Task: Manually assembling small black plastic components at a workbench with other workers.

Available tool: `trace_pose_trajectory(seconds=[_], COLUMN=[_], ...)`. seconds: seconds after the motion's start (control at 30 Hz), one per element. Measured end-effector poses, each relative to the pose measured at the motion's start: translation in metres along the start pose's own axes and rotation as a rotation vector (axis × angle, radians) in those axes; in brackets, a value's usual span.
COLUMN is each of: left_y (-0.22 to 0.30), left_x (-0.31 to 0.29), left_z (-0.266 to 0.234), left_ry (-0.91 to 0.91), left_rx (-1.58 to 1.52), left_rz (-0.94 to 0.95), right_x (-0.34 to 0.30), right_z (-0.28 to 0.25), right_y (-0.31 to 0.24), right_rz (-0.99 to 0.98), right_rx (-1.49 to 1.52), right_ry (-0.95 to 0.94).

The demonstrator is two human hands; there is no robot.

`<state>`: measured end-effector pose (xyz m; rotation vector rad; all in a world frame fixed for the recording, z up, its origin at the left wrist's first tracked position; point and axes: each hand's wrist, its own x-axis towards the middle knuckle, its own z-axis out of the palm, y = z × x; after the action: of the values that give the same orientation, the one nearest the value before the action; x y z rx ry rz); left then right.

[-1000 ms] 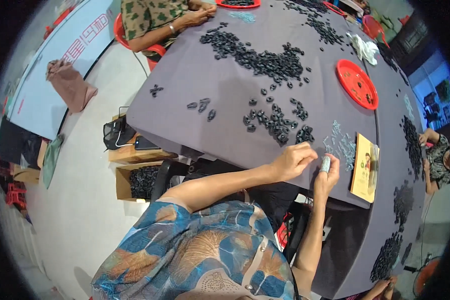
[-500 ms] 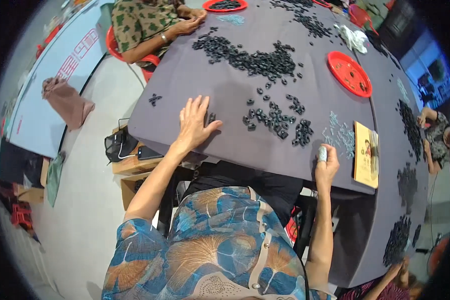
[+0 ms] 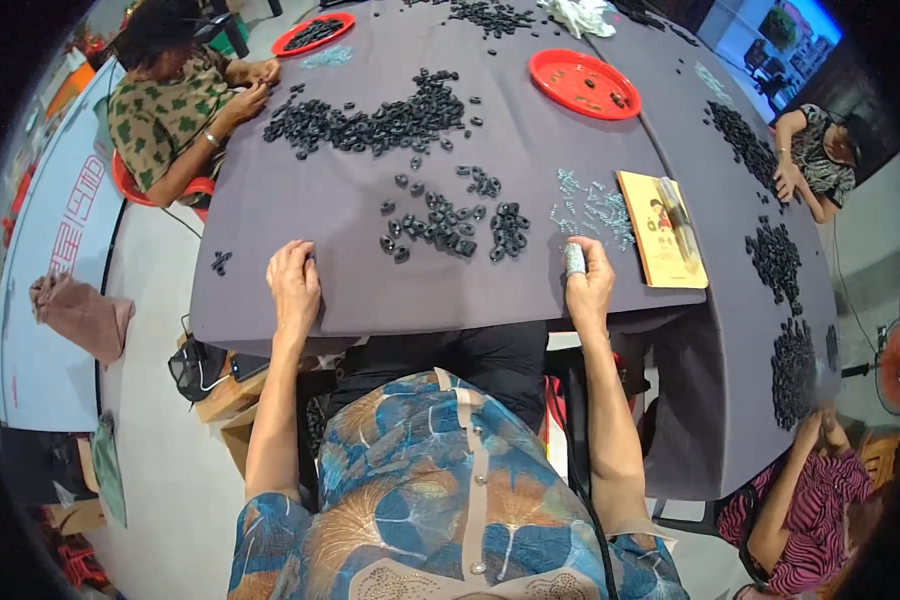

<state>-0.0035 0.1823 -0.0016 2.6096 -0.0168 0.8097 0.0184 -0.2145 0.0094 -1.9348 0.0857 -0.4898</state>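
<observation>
Both hands are resting at the near edge of a big worktop (image 3: 370, 200) covered in grey cloth. The left hand (image 3: 295, 285) lies palm down on the cloth with the fingers curled loosely — its grip holds nothing that I can see, and no parts are right under it; the closest thing is a tiny cluster of black bits (image 3: 220, 262) off to its left. The right hand (image 3: 587, 280) sits at the edge too, and its grip is closed around a small pale bluish piece (image 3: 575, 258) that sticks up between thumb and fingers; can't tell what it is exactly, too small. Just beyond that hand is a scatter of small light blue parts (image 3: 590, 208), and right of those a yellow booklet (image 3: 662, 240) lying flat. Between the two hands, a bit farther out, there's a loose pile of black rings (image 3: 450, 225), and farther still a much longer heap of black rings (image 3: 370, 120) running across the cloth. A red tray (image 3: 583, 83) sits at the far right, another red tray (image 3: 313, 33) at the far left — that one with dark parts in it. Other people are working around the same worktop: one in a green patterned top (image 3: 165, 120) at the far left, one at the far right edge, and one in a striped top (image 3: 800, 520) at the near right.
</observation>
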Motion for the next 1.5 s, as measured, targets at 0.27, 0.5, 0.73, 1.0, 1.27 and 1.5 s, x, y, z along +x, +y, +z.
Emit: trace_pose_trajectory(seconds=[0.27, 0.5, 0.73, 1.0, 1.27, 1.5], left_y=[0.001, -0.006, 0.000, 0.012, 0.062, 0.066], left_x=[-0.002, -0.004, -0.003, -0.003, 0.000, 0.019], left_z=[0.001, 0.000, 0.003, -0.007, 0.008, 0.029], left_ry=[-0.010, 0.001, 0.060, 0.130, 0.082, -0.099], left_rx=[0.045, 0.076, -0.001, 0.182, -0.131, -0.227], left_rz=[-0.011, -0.014, -0.057, 0.039, 0.233, 0.225], right_x=[0.019, 0.011, 0.003, 0.011, 0.009, 0.010], right_z=[-0.023, 0.000, 0.007, 0.020, 0.018, 0.018], right_y=[-0.001, -0.011, -0.011, -0.016, -0.011, -0.012], right_rz=[-0.128, -0.264, -0.349, -0.264, -0.171, -0.167], right_rx=[-0.275, -0.657, -0.756, -0.496, -0.270, -0.260], right_ry=[-0.075, -0.106, -0.116, -0.120, -0.001, -0.062])
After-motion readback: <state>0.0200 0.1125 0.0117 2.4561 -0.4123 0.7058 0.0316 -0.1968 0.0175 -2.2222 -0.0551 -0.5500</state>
